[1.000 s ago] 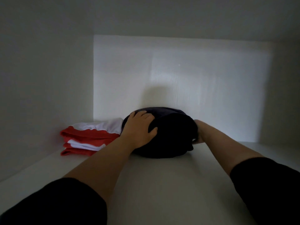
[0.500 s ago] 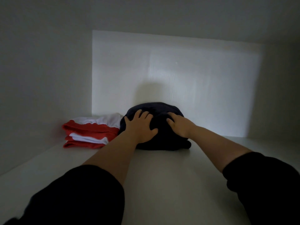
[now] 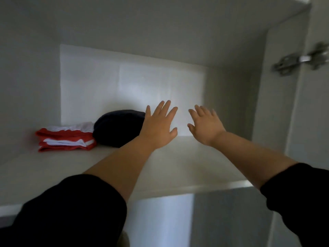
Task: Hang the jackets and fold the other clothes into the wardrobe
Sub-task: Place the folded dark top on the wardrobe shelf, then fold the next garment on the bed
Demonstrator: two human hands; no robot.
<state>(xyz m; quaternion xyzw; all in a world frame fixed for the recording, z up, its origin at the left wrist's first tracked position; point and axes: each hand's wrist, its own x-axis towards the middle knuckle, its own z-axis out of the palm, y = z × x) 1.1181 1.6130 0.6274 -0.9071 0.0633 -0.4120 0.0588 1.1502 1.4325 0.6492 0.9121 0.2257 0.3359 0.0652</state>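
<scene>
Two hands: left hand and right hand spread flat, holding nothing.
Shelf: dark garment just beside red-white stack.
Right side: blurred hinge.

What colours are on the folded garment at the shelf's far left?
Red and white bands on the folded garment, seen in the head view.

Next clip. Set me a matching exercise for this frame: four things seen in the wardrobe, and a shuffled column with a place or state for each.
Things:
1. red and white garment
2. dark garment
3. left hand
4. metal hinge

Places or states:
A. upper right of the view, blurred
B. folded, farthest left on the shelf
C. fingers spread, holding nothing
D. bundled, directly right of the red and white garment

Pairs: 1-B, 2-D, 3-C, 4-A.
</scene>
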